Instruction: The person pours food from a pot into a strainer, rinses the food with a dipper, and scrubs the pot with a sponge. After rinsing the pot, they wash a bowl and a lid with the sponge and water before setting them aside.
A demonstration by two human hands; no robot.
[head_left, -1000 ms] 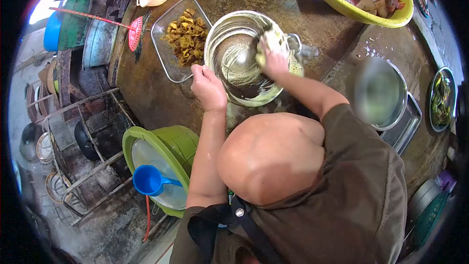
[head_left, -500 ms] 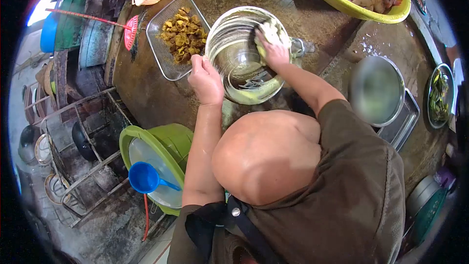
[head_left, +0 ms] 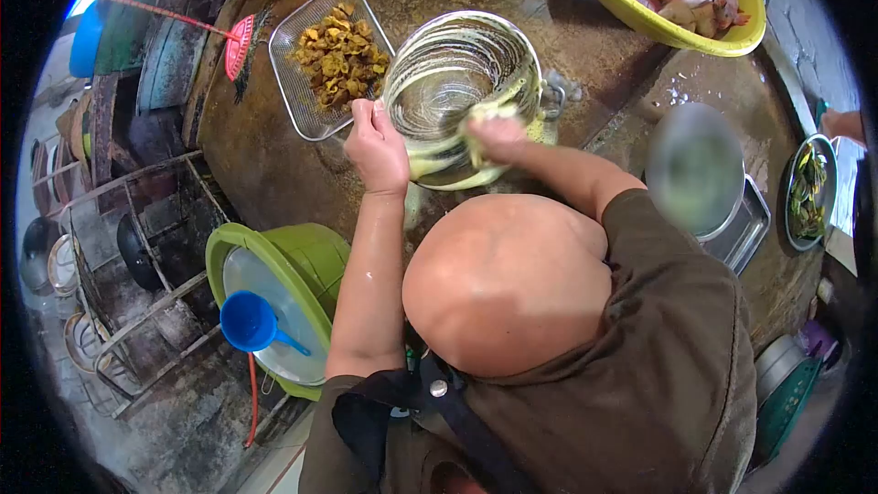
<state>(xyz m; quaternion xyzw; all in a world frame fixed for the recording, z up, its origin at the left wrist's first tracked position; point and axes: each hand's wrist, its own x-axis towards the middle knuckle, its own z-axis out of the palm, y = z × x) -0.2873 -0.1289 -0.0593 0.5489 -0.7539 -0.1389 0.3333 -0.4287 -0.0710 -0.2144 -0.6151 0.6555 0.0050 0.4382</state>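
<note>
A round metal bowl (head_left: pixel 444 96), its inside streaked with pale yellow-white batter, rests on the brown worktop. Closed on its left rim is my left hand (head_left: pixel 377 148). Inside the bowl, at the lower right, my right hand (head_left: pixel 498 137) is blurred by motion; its fingers are curled into pale batter, and what lies beneath them is hidden. Just left of the bowl, a wire mesh basket (head_left: pixel 291 96) holds browned fried pieces (head_left: pixel 341 59).
A yellow basin (head_left: pixel 631 14) of pinkish fish stands at the upper right. Right of the bowl are a blurred round pot (head_left: pixel 695 169) and a metal tray (head_left: pixel 752 220). Another person's hand (head_left: pixel 841 125) shows beside a plate of greens (head_left: pixel 809 192). A green tub (head_left: pixel 315 261) stands lower left.
My right hand has swept from the bowl's upper right down to its lower right, and the batter streaks have shifted. Another person's hand has appeared at the right edge.
</note>
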